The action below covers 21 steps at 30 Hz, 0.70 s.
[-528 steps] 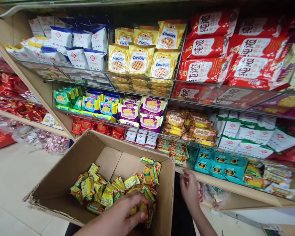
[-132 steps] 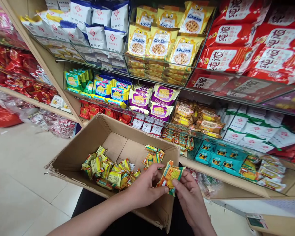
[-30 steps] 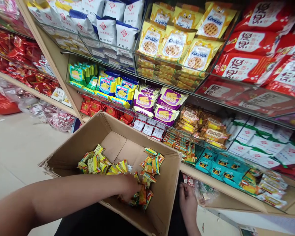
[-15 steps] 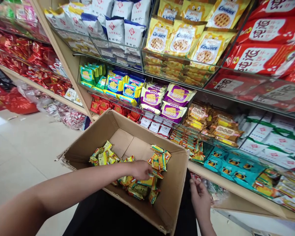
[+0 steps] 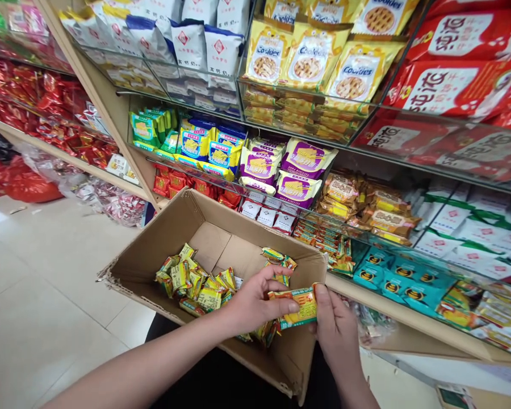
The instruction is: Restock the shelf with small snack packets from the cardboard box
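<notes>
A small yellow, orange and green snack packet (image 5: 300, 307) is stretched between both hands above the right part of an open cardboard box (image 5: 153, 227). My left hand (image 5: 262, 301) grips its left end, thumb on the front. The fingertips of my right hand (image 5: 334, 318) pinch its right end. Inside the box, several similar yellow packets (image 5: 196, 287) lie loose at the left and middle, and a few more packets (image 5: 279, 258) rest near the far right wall. My forearm and hands hide some packets beneath them. The box sits tilted over my lap.
Shelves with clear dividers (image 5: 366, 250) rise beyond the box, holding cookie packs (image 5: 306, 57), purple biscuit packs (image 5: 300, 173) and teal packs (image 5: 404, 284). At the left, plastic bags (image 5: 28, 182) lie on the tiled floor (image 5: 46, 284).
My left hand has risen from the packets and moved right with one in its grip. My right hand has come up to the box and taken hold of that packet's other end.
</notes>
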Tool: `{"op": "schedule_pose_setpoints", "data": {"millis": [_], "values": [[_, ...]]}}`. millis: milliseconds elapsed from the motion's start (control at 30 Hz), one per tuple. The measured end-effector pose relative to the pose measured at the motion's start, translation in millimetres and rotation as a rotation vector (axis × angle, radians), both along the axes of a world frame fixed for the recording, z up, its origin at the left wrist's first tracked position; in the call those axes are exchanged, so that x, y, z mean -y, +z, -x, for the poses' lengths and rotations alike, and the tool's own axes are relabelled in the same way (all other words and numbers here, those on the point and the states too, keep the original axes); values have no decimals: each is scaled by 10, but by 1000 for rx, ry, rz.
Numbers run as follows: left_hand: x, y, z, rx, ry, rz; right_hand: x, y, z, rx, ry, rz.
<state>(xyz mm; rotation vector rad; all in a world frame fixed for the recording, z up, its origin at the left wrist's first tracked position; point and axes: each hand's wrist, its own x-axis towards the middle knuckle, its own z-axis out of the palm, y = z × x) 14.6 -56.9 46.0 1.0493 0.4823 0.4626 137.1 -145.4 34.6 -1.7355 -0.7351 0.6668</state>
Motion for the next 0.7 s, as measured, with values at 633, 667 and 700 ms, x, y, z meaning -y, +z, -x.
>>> {"op": "schedule_pose_setpoints", "data": {"millis": [633,667,700], "values": [[121,-96,66,-98,-61,-308,407,-271,-593,-161,-187,-130],[111,-122,88,-136,-56,-314,371,-337,-779,-116,-281,-128],[103,-153,109,-171,-55,-316,324,-417,-977,-47,-356,-93]]}}
